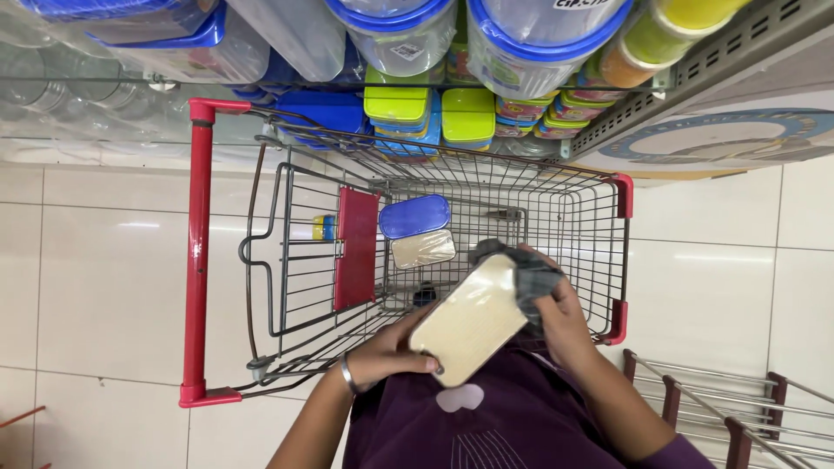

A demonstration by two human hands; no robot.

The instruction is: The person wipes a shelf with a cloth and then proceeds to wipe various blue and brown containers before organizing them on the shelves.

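My left hand [387, 354] fingers are gripping a cream rectangular plastic lid [469, 319] over the red-trimmed wire shopping cart [556, 208]; my right hand [556, 317] fingers are clenching a crumpled grey cloth [528, 276] against it.

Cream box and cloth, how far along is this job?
Done: a blue-lidded box and a tan box lie in the cart. In hand: left hand holds the cream box, right hand presses a grey cloth on it. Left: cannot tell.

A shopping cart [556, 217] stands before the person, shelves [695, 69] of containers [469, 113] beyond it. In the cart lie 2 boxes [417, 230] — touching. Both hands hold a third box [469, 317] above the cart's near edge — left hand [391, 352] at its near end, right hand [560, 317] at its far side.
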